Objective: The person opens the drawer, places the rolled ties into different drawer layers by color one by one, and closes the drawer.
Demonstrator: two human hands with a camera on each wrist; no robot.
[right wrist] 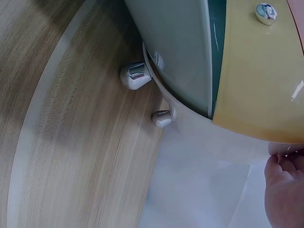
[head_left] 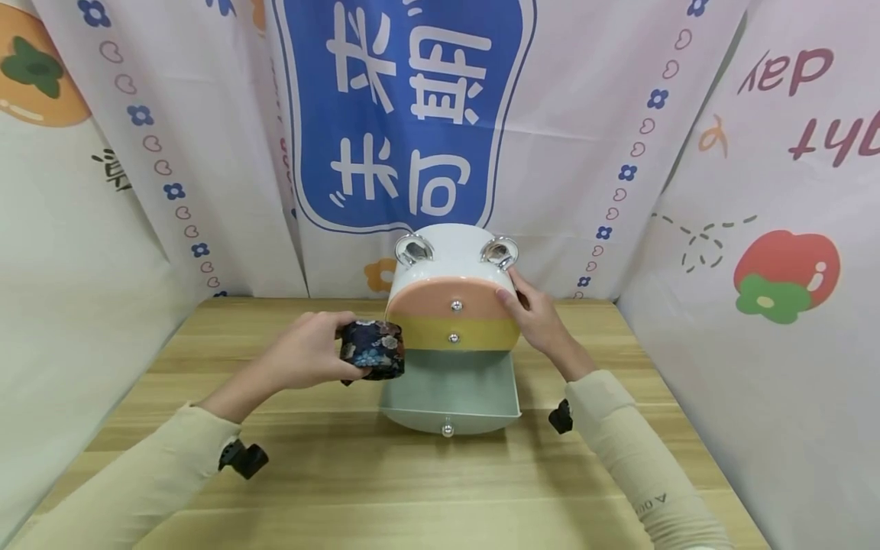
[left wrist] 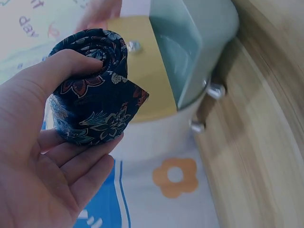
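My left hand [head_left: 308, 353] grips a rolled-up necktie [head_left: 374, 347], dark navy with a floral print, thumb on one end of the roll and fingers on the other. In the left wrist view its pointed tip [left wrist: 137, 96] sticks out from the roll. A small white drawer cabinet [head_left: 454, 248] with two silver ring ears stands on the table. Its bottom drawer [head_left: 450, 382], pale green, is pulled out; the yellow drawer [head_left: 419, 334] and the pink drawer [head_left: 422, 299] are closed. The necktie is just left of the cabinet front. My right hand [head_left: 541, 319] holds the cabinet's right side.
The wooden table [head_left: 330, 481] runs up to printed cloth walls at the back and sides. Silver feet [right wrist: 163, 118] support the cabinet, and round silver knobs [head_left: 448, 430] sit on the drawer fronts. Black wrist cameras [head_left: 244, 458] hang by both sleeves.
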